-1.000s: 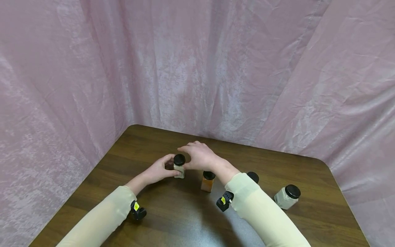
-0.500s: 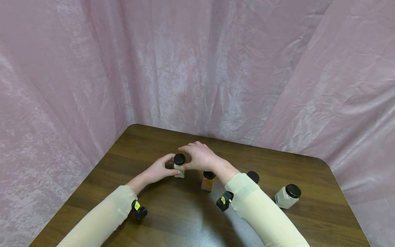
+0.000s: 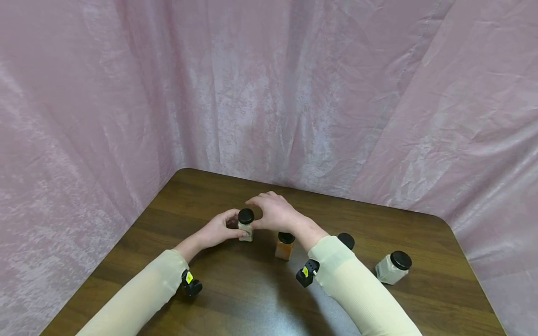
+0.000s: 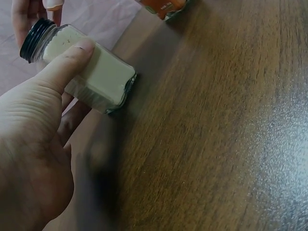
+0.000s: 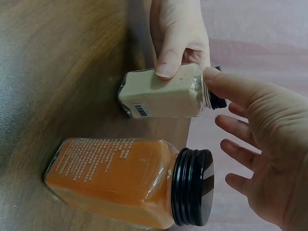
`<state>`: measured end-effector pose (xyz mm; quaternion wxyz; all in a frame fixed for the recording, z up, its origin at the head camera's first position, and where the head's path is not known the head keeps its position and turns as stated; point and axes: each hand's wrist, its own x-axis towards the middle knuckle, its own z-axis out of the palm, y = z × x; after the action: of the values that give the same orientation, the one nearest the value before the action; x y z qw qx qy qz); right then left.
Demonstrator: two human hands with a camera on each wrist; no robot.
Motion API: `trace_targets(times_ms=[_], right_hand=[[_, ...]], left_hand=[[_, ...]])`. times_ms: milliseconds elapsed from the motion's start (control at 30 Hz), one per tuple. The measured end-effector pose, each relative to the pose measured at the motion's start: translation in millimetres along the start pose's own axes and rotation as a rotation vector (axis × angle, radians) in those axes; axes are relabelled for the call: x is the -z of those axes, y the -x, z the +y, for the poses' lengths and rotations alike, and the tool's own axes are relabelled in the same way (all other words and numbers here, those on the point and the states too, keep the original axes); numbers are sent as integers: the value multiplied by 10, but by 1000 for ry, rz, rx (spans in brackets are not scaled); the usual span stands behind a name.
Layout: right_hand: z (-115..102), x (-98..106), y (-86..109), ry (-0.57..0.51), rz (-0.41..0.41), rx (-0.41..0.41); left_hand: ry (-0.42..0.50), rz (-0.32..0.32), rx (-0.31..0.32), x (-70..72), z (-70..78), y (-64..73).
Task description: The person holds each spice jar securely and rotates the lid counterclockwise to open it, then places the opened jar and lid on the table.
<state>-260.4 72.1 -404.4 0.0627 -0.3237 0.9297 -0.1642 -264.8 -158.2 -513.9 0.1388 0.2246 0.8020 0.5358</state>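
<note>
My left hand point(image 3: 216, 229) grips a small square glass jar point(image 4: 98, 72) of cream-coloured powder by its sides. The thumb lies along the near face, and the jar's black screw lid point(image 5: 216, 98) is on. Beside that lid is my right hand point(image 3: 274, 212). Its thumb point(image 5: 231, 86) overlaps the jar's neck in the right wrist view, while its fingers are spread apart and loosely bent behind the lid. A jar of orange powder point(image 5: 110, 178) with a black lid stands just in front of the right wrist.
Another jar with pale contents and a black lid point(image 3: 392, 269) stands at the right of the wooden table point(image 3: 235, 289). A further black lid point(image 3: 346, 240) shows behind the right sleeve, its jar mostly hidden. Pink curtains point(image 3: 269, 93) hang behind the table.
Both hands hold nearly the same pose around the cream jar. The whole head view has shifted very slightly to the right.
</note>
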Motion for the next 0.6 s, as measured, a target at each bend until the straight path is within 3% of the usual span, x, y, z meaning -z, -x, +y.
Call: trace_targets(times_ms=[600], right_hand=[[-53,-85,-33,53,75,-57]], left_hand=[[19,7,-10,15,-6,23]])
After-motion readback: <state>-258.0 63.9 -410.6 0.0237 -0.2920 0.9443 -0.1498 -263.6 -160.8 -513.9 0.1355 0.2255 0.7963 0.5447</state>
